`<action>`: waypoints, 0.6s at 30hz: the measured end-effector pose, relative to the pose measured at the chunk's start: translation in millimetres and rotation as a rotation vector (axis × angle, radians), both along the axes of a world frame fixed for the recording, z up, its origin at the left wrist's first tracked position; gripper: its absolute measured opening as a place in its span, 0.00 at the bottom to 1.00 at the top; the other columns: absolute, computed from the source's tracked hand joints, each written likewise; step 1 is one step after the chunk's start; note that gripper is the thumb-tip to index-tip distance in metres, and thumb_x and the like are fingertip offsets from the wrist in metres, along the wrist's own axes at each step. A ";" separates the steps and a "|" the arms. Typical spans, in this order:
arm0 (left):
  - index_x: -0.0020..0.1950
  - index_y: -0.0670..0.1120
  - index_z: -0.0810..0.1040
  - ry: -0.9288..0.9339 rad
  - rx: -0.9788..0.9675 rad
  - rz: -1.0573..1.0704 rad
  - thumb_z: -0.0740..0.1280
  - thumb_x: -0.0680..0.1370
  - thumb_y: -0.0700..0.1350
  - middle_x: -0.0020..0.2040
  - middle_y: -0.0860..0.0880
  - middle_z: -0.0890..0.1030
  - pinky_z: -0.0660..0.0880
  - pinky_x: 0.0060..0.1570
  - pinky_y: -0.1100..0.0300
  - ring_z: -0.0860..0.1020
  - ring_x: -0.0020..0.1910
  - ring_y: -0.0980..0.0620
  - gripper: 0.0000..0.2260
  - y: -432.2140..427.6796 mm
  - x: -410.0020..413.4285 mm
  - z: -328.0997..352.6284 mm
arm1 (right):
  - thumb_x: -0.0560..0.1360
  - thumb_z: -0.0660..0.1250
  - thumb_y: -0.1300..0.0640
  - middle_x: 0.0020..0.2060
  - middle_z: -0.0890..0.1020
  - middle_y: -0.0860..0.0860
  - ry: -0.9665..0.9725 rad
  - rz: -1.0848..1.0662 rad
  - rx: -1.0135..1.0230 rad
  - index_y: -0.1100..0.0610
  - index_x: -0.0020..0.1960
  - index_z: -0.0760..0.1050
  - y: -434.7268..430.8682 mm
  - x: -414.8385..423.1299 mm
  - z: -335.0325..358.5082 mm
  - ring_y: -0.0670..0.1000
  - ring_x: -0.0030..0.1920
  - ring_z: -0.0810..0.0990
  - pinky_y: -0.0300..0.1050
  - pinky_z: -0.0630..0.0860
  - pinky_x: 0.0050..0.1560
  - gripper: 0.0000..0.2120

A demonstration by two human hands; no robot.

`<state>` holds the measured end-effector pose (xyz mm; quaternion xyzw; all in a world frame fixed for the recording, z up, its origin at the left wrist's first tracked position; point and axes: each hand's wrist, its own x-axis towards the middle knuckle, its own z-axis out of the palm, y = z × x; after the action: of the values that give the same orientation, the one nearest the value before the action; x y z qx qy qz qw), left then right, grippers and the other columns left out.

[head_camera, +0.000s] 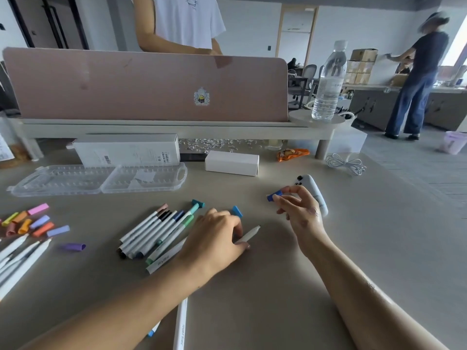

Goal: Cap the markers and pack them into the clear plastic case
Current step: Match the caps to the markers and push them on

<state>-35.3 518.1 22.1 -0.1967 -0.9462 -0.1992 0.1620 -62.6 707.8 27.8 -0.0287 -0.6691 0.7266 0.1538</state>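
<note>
1. At the near edge of the table [265, 286], lying flat between the 2 forearms: 1 white marker [180, 324], plus a blue-ended marker [153, 330] peeking out from under the left arm.
2. Just beyond, clamped under the curled fingers of the left hand [214, 238] and held low against the table: the uncapped marker [249, 235], with the bare end aimed up and to the right. Tip colour too pale to tell.
3. Well apart from that tip, pinched between thumb and fingertips of the right hand [299, 210] and raised off the table: the dark blue cap [274, 195]. Open end not visible.
4. For the capping step, judged to be the one in hand: lift the barrel clear, bring the hands together, line up cap mouth and tip on 1 axis, then push straight until seated. Avoid pushing at an angle, for fear of a bent nib or smeared ink. Check first for a colour match between cap and barrel; cannot tell from this view.
5. Touching the left fingertips, or nearly: a light blue cap [237, 211]. Left of that, a fan of capped markers [156, 231]; farther left, a purple cap [73, 247], loose pastel caps [32, 223] and more bare markers [20, 253].
6. Behind the right hand: a white handheld device [316, 193].
7. Farthest back on the left, lying open with no markers visible inside: the clear plastic case [101, 180], well apart from both hands.
</note>
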 end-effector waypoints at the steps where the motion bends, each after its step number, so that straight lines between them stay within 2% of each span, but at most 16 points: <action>1: 0.43 0.53 0.82 -0.012 0.001 0.003 0.74 0.71 0.58 0.38 0.58 0.73 0.65 0.43 0.61 0.71 0.45 0.54 0.10 -0.5 -1.8 -2.5 | 0.73 0.71 0.67 0.44 0.81 0.58 -0.001 -0.001 0.005 0.67 0.54 0.74 -0.7 0.3 0.3 0.38 0.30 0.77 0.29 0.70 0.28 0.11; 4: 0.46 0.52 0.85 -0.025 -0.001 0.008 0.72 0.73 0.58 0.39 0.58 0.72 0.63 0.43 0.64 0.68 0.46 0.56 0.10 0.7 -5.7 -7.0 | 0.73 0.71 0.67 0.44 0.81 0.59 0.004 0.003 0.011 0.68 0.54 0.74 -3.0 1.8 2.1 0.38 0.29 0.77 0.29 0.69 0.28 0.11; 6: 0.46 0.51 0.85 -0.022 0.012 0.015 0.72 0.73 0.57 0.38 0.58 0.73 0.64 0.44 0.64 0.71 0.48 0.55 0.10 2.4 -6.9 -6.7 | 0.73 0.70 0.68 0.46 0.80 0.61 0.009 0.012 0.007 0.69 0.54 0.74 -4.0 3.0 3.2 0.37 0.30 0.77 0.29 0.69 0.28 0.11; 8: 0.46 0.51 0.85 -0.035 0.038 0.037 0.73 0.73 0.55 0.36 0.59 0.70 0.68 0.45 0.64 0.73 0.49 0.55 0.09 3.0 -7.0 -5.3 | 0.73 0.70 0.68 0.48 0.80 0.63 0.006 0.010 0.007 0.68 0.54 0.74 -4.7 3.7 3.6 0.38 0.30 0.77 0.29 0.70 0.29 0.11; 10: 0.44 0.52 0.85 -0.055 0.090 0.056 0.74 0.71 0.54 0.36 0.58 0.72 0.74 0.47 0.61 0.75 0.47 0.55 0.07 2.0 -7.0 -2.2 | 0.73 0.71 0.67 0.49 0.81 0.63 0.003 -0.004 0.007 0.67 0.53 0.74 -5.3 4.2 4.5 0.38 0.31 0.77 0.29 0.70 0.29 0.10; 13: 0.40 0.52 0.84 -0.070 0.209 0.077 0.74 0.69 0.53 0.35 0.56 0.82 0.78 0.42 0.59 0.79 0.38 0.58 0.06 -1.6 -7.0 7.6 | 0.73 0.71 0.66 0.47 0.81 0.60 0.006 -0.021 0.001 0.64 0.51 0.75 -6.0 4.8 6.4 0.40 0.31 0.77 0.29 0.69 0.29 0.08; 16: 0.38 0.50 0.84 -0.071 0.363 0.083 0.77 0.69 0.50 0.31 0.57 0.82 0.76 0.33 0.67 0.80 0.33 0.61 0.05 -11.0 -3.6 21.5 | 0.74 0.70 0.66 0.41 0.82 0.54 0.015 -0.021 -0.012 0.61 0.50 0.75 -8.8 7.2 7.8 0.45 0.33 0.76 0.29 0.69 0.30 0.06; 18: 0.38 0.51 0.84 -0.033 0.395 0.079 0.77 0.69 0.48 0.30 0.59 0.82 0.74 0.32 0.70 0.80 0.32 0.61 0.04 -22.4 0.8 28.7 | 0.74 0.70 0.66 0.39 0.83 0.52 0.026 0.003 -0.021 0.61 0.50 0.75 -11.4 9.5 7.5 0.47 0.34 0.75 0.29 0.70 0.32 0.06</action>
<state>-34.5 495.7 50.9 -0.1205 -0.8983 -0.3778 0.1894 -53.1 696.4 35.3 -0.0199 -0.6593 0.7341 0.1612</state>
